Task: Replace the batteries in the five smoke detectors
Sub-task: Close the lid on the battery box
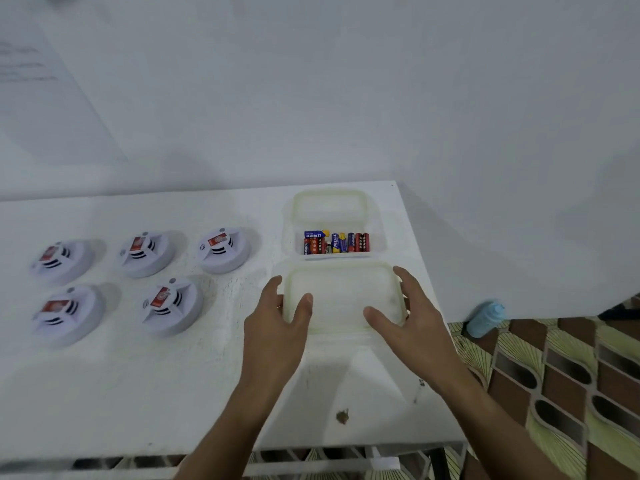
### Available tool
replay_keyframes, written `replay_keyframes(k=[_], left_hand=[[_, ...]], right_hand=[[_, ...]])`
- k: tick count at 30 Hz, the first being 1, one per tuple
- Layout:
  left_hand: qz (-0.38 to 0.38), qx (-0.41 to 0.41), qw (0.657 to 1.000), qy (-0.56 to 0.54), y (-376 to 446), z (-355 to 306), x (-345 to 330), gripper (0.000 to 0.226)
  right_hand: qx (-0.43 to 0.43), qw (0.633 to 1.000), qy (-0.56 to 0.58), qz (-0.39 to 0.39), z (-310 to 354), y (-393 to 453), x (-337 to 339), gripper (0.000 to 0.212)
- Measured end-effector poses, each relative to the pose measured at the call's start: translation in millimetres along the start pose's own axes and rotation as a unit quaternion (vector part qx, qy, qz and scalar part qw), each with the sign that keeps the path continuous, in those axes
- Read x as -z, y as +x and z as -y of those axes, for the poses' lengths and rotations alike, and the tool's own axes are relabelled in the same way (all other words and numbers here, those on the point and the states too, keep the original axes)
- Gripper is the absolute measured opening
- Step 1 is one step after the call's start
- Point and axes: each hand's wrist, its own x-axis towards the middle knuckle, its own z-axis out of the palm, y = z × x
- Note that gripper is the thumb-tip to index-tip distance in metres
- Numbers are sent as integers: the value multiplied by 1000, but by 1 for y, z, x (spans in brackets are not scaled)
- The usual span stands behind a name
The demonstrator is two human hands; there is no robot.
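Five white round smoke detectors with red labels lie on the left of the white table (pixel 104 393): three in a far row (pixel 60 259) (pixel 147 252) (pixel 223 249) and two nearer (pixel 65 313) (pixel 171 304). At the far right an open translucent box (pixel 377 242) holds several red and blue batteries (pixel 336 242), its lid folded back. In front of it is a second translucent box (pixel 343 296) with its lid on. My left hand (pixel 277 320) grips its left side, thumb on the lid. My right hand (pixel 408 317) grips its right side the same way.
The table ends just right of the boxes and close to me at the bottom. A white wall runs behind it. On the patterned floor at the right lies a light blue bottle (pixel 485 318). A small brown stain (pixel 342 415) marks the table's near part.
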Motion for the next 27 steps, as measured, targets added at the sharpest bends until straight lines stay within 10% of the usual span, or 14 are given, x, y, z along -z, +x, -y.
replay_keyframes(k=[16,20,27], left_hand=[[70,-62,991,93,-26,-3,6,98],[86,-44,993,64,-10,7,18,103],[-25,-54,995,74,-20,16,18,62]], right_hand=[[93,976,-138,141,5,43,19,78],[91,980,-159,79,3,32,25,66],[79,989,-118,32,-6,-6,11,51]])
